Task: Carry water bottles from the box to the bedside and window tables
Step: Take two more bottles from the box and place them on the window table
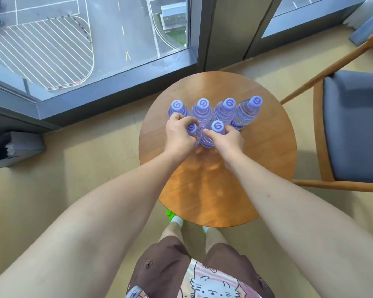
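On round window table (267,160), each hand grips one water bottle.

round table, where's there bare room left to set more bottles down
The round table is bare on its near half, between the two forearms and the near rim, and on the right strip beside the chair. Crowded at the far left: four bottles in a row, two more gripped by the left hand and right hand.

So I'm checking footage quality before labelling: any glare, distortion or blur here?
Head view: wide-angle bending bows the window frame and stretches the forearms; bright daylight patches dapple the round table near the hands; bottle caps stay sharp, no marked motion blur.
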### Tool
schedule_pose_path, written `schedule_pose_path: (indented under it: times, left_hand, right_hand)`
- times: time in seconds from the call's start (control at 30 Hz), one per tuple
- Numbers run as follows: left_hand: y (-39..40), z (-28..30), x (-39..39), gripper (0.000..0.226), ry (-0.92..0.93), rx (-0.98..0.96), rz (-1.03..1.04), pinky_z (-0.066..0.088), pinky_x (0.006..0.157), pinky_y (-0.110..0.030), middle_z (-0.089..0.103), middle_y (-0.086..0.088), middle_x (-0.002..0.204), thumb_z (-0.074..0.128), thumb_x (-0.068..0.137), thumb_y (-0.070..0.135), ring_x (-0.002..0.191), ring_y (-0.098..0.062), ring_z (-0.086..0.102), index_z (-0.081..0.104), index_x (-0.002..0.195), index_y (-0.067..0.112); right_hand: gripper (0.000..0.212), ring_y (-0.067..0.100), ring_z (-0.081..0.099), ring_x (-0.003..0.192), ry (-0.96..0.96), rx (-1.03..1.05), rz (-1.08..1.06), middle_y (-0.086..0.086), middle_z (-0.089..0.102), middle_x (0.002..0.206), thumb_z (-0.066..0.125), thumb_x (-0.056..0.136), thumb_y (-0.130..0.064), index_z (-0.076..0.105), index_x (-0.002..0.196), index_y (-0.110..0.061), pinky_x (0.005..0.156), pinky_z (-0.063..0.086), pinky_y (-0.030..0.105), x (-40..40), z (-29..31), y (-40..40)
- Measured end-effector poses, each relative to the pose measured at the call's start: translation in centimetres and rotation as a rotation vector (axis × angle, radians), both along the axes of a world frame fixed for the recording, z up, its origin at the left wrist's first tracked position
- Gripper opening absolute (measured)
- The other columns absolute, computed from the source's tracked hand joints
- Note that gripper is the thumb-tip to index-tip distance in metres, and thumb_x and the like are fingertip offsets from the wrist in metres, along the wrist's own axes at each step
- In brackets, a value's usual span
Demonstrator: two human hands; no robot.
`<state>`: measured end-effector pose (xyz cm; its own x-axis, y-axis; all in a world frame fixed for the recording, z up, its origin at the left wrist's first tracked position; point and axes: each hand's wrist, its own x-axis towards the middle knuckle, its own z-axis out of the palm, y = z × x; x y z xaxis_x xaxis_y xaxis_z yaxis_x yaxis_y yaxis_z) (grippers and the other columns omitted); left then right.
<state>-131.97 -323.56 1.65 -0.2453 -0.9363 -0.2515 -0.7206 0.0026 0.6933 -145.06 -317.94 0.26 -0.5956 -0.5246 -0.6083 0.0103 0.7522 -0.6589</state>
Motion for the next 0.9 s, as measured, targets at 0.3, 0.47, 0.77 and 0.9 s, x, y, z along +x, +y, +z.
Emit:
schedule_pose_path:
  times: [0.3, 0.47, 0.77, 0.9]
  left_hand:
    - [-1.1, 0.2, 0.7, 0.054, -0.074, 0.097, -0.132, 0.04, 0.083, -0.024, 0.05, 0.004, 0.114, 0.085, 0.074, 0.012, 0.108, -0.016, 0.051, 0.068, 0.124, 0.023]
    - [-1.5, 4.0, 2.3, 0.06, -0.132, 0.036, -0.11, 0.044, 0.088, -0.029, 0.059, 0.001, 0.129, 0.086, 0.077, 0.03, 0.118, -0.02, 0.057, 0.063, 0.132, 0.027]
    - [-1.7, 16.5, 7.8, 0.055, -0.235, -0.112, 0.192, 0.044, 0.096, -0.033, 0.053, 0.0, 0.14, 0.076, 0.084, 0.034, 0.123, -0.022, 0.054, 0.059, 0.136, 0.026]
    - [2.5, 20.4, 12.0, 0.055, -0.318, -0.158, 0.315, 0.044, 0.103, -0.038, 0.048, 0.0, 0.146, 0.072, 0.089, 0.037, 0.13, -0.023, 0.049, 0.055, 0.141, 0.027]
  right_hand:
    - [0.07, 0.018, 0.063, 0.12, -0.059, -0.006, 0.052, -0.005, 0.067, 0.129, 0.088, 0.072, -0.041, 0.061, 0.134, -0.025, 0.105, 0.05, 0.038, -0.4, 1.9, 0.3]
    - [0.067, 0.025, 0.058, 0.126, 0.172, -0.041, 0.144, 0.007, 0.059, 0.14, 0.081, 0.08, -0.042, 0.057, 0.138, -0.02, 0.106, 0.043, 0.035, -1.0, 6.3, -2.6]
    - [0.055, 0.039, 0.053, 0.127, 0.363, -0.095, 0.655, 0.015, 0.061, 0.132, 0.066, 0.08, -0.032, 0.062, 0.133, -0.021, 0.097, 0.047, 0.04, 2.8, 15.8, -5.9]
    - [0.069, 0.032, 0.052, 0.132, 0.331, -0.227, 0.973, 0.009, 0.065, 0.132, 0.07, 0.082, -0.039, 0.05, 0.148, -0.028, 0.103, 0.048, 0.04, 7.2, 19.7, -5.4]
